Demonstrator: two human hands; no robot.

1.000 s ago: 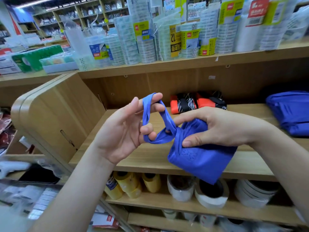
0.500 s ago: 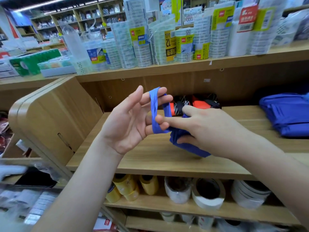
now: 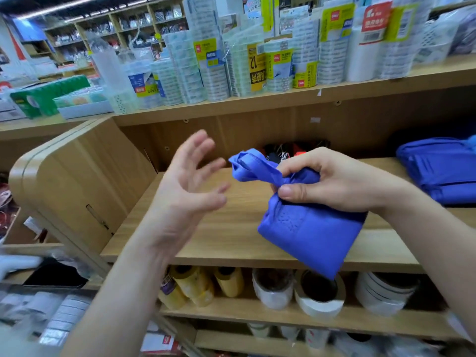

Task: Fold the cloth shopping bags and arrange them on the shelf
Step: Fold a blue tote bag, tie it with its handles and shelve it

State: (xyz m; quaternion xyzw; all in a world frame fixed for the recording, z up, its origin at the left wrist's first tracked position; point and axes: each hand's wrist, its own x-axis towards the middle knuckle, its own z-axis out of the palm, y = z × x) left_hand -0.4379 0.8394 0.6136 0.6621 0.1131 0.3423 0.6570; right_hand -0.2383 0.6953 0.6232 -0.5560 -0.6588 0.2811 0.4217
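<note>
Both forearms reach up from the near edge toward the wooden shelf (image 3: 231, 235). More blue bags (image 3: 438, 171) lie on it at far right. The right hand (image 3: 334, 184) is curled, thumb and fingers pinching the gathered neck of a folded blue bag (image 3: 309, 233) that hangs over the shelf's near edge, with its bunched handles (image 3: 252, 166) sticking out left. The left hand (image 3: 185, 191), blurred, stands upright just beside the handles, fingers spread, holding nothing.

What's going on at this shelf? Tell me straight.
A person is folding a blue cloth bag in front of a wooden shelf. The right hand grips the bag at its bunched top, with the handles wadded up above and the rest hanging down. The left hand is open beside it, touching nothing. More blue bags lie on the shelf to the right.
</note>
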